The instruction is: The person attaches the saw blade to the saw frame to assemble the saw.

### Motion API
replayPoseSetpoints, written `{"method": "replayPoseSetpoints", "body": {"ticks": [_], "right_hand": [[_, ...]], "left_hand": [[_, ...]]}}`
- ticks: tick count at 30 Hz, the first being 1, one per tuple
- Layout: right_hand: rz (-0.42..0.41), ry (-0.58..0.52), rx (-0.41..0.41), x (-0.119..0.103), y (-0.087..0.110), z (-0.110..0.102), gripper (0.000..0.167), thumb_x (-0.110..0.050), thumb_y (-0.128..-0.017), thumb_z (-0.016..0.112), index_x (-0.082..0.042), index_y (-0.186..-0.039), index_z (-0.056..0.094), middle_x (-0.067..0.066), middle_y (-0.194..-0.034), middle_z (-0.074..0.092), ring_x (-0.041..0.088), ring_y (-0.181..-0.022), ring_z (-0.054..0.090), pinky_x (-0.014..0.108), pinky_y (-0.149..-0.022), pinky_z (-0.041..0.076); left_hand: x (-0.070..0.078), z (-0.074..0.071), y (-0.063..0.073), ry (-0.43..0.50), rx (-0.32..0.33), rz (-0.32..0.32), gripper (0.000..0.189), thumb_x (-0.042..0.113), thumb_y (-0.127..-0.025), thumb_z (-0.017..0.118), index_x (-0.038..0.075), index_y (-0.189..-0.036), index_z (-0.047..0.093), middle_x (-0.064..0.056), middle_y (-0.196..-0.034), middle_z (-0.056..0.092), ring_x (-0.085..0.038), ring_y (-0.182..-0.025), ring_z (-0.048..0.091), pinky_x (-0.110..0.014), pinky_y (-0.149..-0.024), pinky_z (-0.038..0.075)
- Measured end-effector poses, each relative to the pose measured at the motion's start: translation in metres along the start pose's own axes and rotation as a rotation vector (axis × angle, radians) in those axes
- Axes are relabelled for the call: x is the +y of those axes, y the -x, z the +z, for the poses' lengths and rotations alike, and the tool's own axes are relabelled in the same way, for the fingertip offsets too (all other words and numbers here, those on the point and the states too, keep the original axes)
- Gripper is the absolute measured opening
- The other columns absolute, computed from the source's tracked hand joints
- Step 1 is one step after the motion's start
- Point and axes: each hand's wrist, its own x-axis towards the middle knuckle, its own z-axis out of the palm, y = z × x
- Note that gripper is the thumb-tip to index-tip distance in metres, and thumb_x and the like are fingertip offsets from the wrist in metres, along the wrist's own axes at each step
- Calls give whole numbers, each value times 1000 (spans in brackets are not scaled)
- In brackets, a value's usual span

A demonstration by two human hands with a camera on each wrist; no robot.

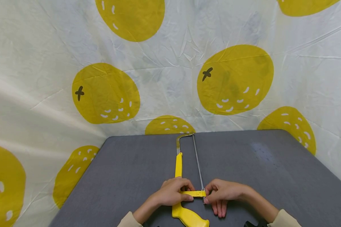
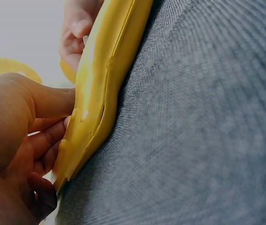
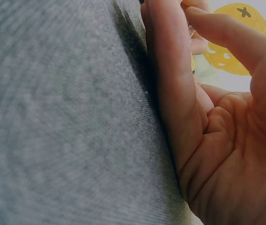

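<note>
Lying on the grey table [image 1: 142,164], in front of the person: a yellow saw [image 1: 178,165]. With its long side running straight away from the person, nearly up to the far edge. With its curved metal front [image 1: 178,145] pointing away, and its fat yellow handle [image 1: 191,217] coming back and bending off to the right. On its right side, a thin grey blade [image 1: 198,160], going almost the same way but leaning a little left at the far end. At the near end of the blade, a short yellow arm [image 1: 199,194] going across, pinched between the thumb and fingers of the left hand [image 1: 174,192]. Just beside it, a small metal bit [image 1: 204,200], partly hidden, pinched by the thumb and pointing finger of the right hand [image 1: 225,191], with other fingers pointing down, close together. Near both wrists, pale sleeves [image 1: 284,219]. Behind the table, a pale cloth [image 1: 170,91] with big yellow fruits [image 1: 236,85] on it
</note>
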Motion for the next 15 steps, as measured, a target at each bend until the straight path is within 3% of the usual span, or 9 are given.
{"method": "replayPoseSetpoints", "body": {"ticks": [15], "right_hand": [[-19, 11, -10, 2, -1, -1, 7, -10, -98, 62, -4, -101, 63, 2, -74, 74, 4, -59, 71, 25, -54, 57]], "left_hand": [[3, -1, 0, 5, -1, -10, 15, 37, -89, 82, 34, -102, 75, 20, -87, 64, 7, -78, 54, -18, -70, 42]]}}
